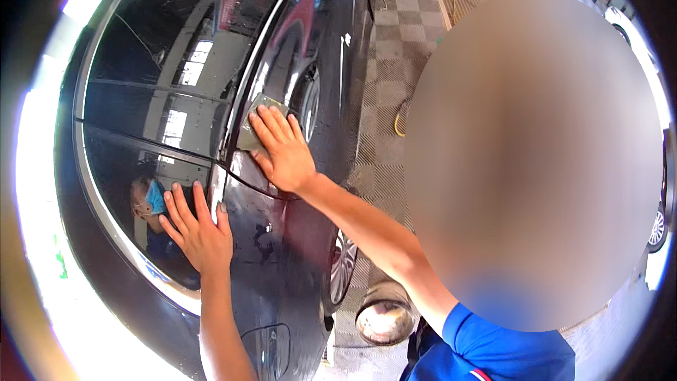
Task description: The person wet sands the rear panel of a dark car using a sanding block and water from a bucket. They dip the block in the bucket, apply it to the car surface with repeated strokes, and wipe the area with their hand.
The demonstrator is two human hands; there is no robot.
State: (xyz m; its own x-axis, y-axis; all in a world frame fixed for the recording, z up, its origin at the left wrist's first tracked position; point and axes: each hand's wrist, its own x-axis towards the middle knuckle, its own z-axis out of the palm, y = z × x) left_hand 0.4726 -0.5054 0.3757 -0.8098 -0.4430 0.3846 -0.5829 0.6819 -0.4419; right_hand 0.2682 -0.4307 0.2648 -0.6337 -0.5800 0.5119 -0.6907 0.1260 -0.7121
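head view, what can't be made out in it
- Head view: underside of the grey-green pad, hidden by the pad itself and the right hand over it.
- Head view: palm of the left hand, turned away.
- Head view: rest of the left forearm, cut off by the lower edge.
- Head view: whatever lies behind the blurred oval.

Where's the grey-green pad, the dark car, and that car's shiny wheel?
Grey-green pad [247, 139]: head view, uncovered left part.
Dark car [289, 275]: head view, painted side panel.
Shiny wheel [343, 265]: head view, spokes.
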